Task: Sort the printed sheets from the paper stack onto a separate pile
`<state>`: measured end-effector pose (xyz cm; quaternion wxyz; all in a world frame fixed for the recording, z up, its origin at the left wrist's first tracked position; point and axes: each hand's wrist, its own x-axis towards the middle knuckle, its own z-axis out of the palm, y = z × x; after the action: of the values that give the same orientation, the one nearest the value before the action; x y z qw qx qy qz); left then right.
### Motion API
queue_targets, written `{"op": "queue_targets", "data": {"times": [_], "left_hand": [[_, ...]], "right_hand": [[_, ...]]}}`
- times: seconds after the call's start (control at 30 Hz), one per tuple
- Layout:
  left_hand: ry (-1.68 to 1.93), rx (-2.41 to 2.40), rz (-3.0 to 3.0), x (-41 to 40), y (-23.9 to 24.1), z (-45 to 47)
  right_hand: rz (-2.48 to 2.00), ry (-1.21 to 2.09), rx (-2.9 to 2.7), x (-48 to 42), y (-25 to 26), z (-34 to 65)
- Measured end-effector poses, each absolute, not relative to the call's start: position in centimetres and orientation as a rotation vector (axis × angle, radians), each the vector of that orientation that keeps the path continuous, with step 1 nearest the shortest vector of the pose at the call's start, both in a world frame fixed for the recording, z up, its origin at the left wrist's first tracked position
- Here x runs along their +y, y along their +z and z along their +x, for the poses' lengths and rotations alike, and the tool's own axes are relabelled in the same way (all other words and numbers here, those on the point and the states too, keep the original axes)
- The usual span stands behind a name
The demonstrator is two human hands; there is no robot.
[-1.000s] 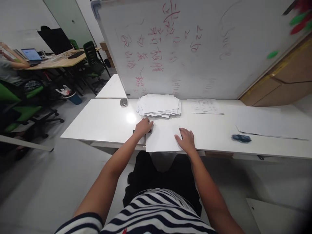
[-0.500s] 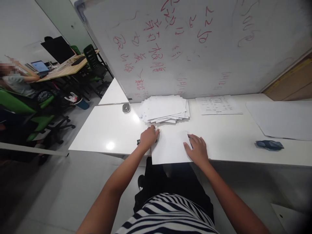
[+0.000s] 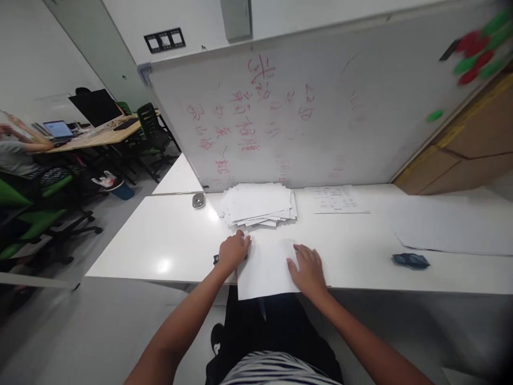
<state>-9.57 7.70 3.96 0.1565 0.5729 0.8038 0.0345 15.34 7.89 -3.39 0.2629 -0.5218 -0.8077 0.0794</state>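
Note:
A blank white sheet of paper (image 3: 264, 268) lies at the near edge of the white table (image 3: 168, 246), partly hanging over it. My left hand (image 3: 233, 251) rests at the sheet's upper left corner with its fingers curled, covering a small dark object (image 3: 216, 260) that I cannot make out. My right hand (image 3: 306, 270) lies flat on the sheet's right edge with fingers apart. Just beyond the sheet sits a loose stack of white papers (image 3: 258, 203).
A whiteboard with red writing (image 3: 280, 117) leans along the table's back. A printed page (image 3: 335, 199), a large sheet (image 3: 452, 224), a dark eraser (image 3: 411, 260) and a small silver object (image 3: 198, 201) lie on the table. A person (image 3: 20, 155) sits at a desk, far left.
The camera view has tilted upward, showing more of the whiteboard and wall. Both hands stay on the sheet in about the same places.

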Motion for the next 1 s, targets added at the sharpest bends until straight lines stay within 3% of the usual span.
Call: {"op": "queue_targets", "data": {"times": [0.57, 0.7, 0.87, 1.0], "left_hand": [[0.206, 2.335, 1.664, 7.3, 3.8, -10.4], [0.409, 2.362, 1.626, 6.8, 3.8, -10.3], [0.948, 2.200, 1.835, 5.3, 4.0, -11.3], [0.938, 2.162, 1.946, 2.9, 3.0, -12.9]], "right_hand": [[-1.371, 0.157, -2.180, 7.9, -4.1, 15.6], [-1.364, 0.171, -2.187, 7.9, -4.0, 15.9], [-1.354, 0.356, -2.090, 7.2, -3.3, 16.3], [-1.533, 0.510, -1.950, 5.4, -2.1, 17.5]]}}
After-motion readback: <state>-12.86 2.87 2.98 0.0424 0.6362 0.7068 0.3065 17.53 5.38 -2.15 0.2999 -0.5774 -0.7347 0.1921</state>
